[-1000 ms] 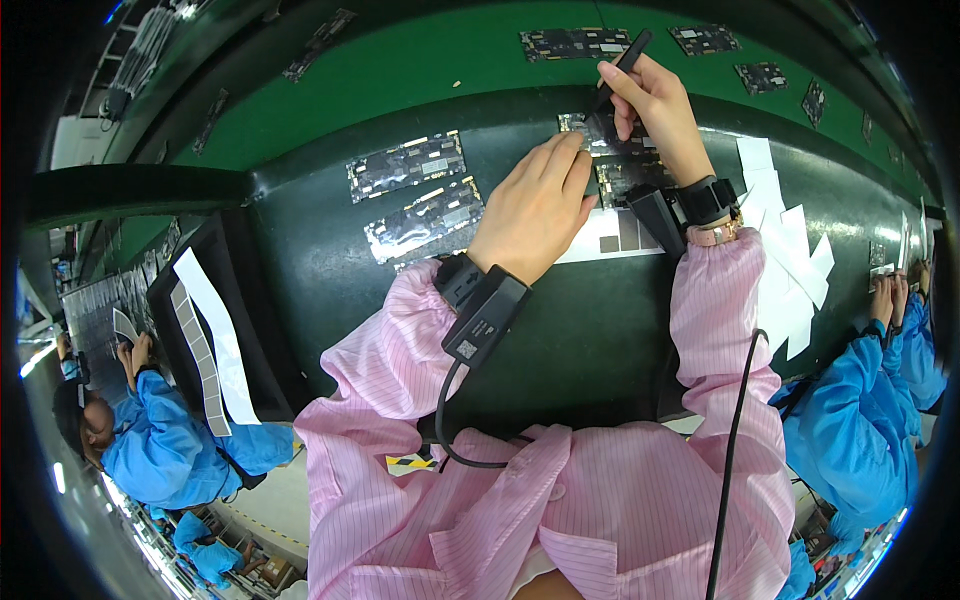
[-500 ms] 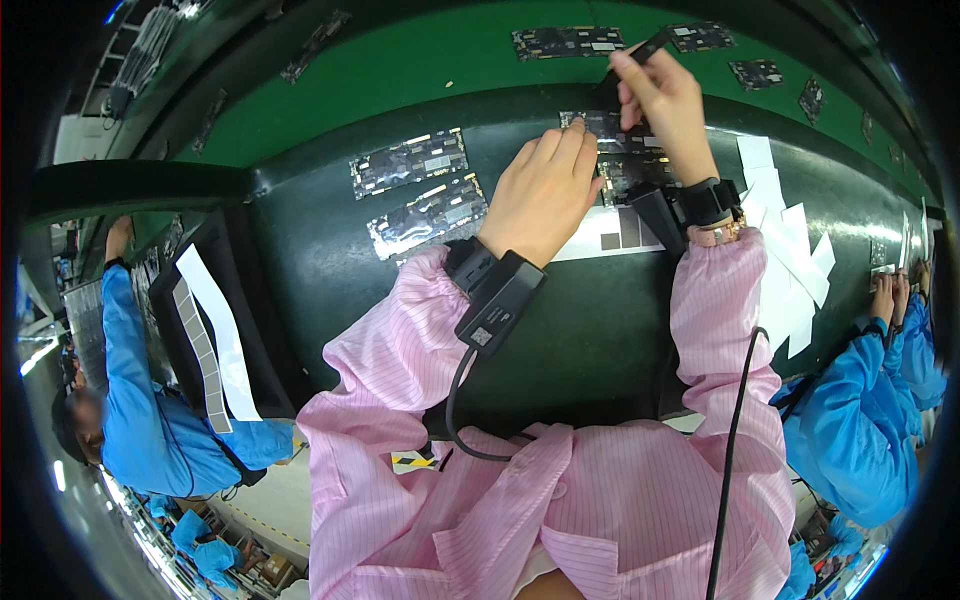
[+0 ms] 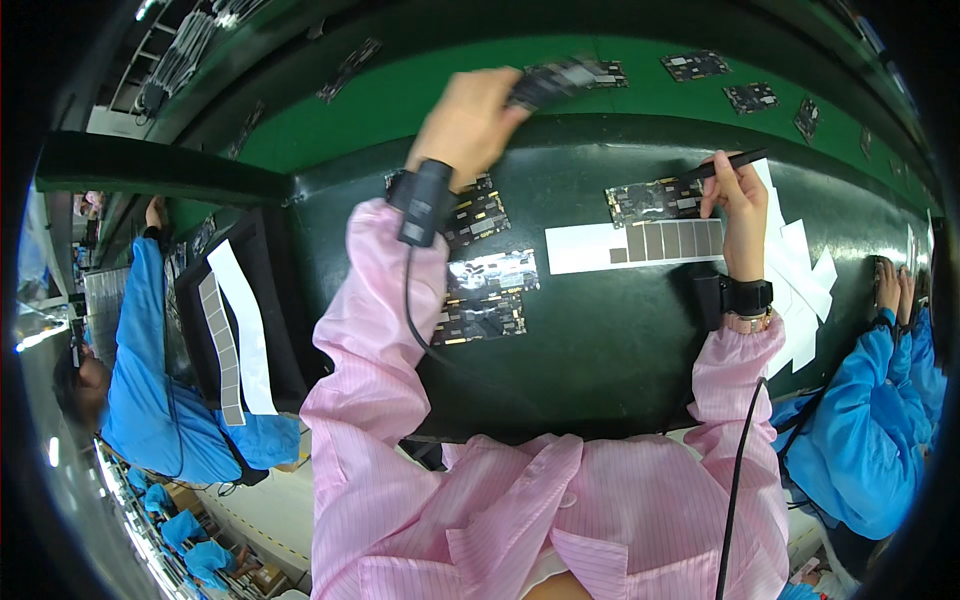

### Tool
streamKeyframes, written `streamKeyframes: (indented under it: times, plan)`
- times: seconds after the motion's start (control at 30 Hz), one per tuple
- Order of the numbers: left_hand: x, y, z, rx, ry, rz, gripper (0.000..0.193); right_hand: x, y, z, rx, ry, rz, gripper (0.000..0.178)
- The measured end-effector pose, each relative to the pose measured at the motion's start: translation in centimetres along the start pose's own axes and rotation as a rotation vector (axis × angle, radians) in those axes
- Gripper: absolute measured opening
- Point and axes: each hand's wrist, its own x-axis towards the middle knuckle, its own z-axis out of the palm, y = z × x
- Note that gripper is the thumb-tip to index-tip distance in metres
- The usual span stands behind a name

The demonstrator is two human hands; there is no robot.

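My left hand is over the green surface at the far side, blurred by motion. Its fingers grip the end of a dark circuit board. My right hand holds slim black tweezers, pointing left. Their tip is over the right end of another circuit board lying on the dark table. Just nearer than that board lies a white strip with grey squares. Close to my left forearm are more boards, including a shiny board and a darker board; my sleeve partly covers them.
White paper sheets are heaped to the right of my right hand. Several boards, such as one board, lie along the green surface. A black tray with strips stands at left. People in blue work on both sides.
My left hand has moved from the middle boards to the far left with a board gripped. My right hand has come nearer and to the right, still holding the tweezers. The whole view has shifted.
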Motion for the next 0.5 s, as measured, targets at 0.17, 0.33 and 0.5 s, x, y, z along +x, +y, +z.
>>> streamKeyframes:
  times: [0.17, 0.33, 0.5]
  plan:
    - [-1.1, -11.5, -0.9, 0.241, 0.131, -0.304, 0.038, -0.4, 0.9, 0.2, 0.090, -0.016, 0.044, 0.024]
    - [0.1, -2.8, -0.4, 0.238, -0.105, -0.128, 0.043, -0.5, 1.0, 0.2, 0.166, 0.067, 0.060, 0.026]
    - [-2.4, 11.4, 4.8, -0.258, -0.175, 0.157, 0.047, -0.7, 1.3, -0.8, 0.298, 0.136, 0.021, 0.027]
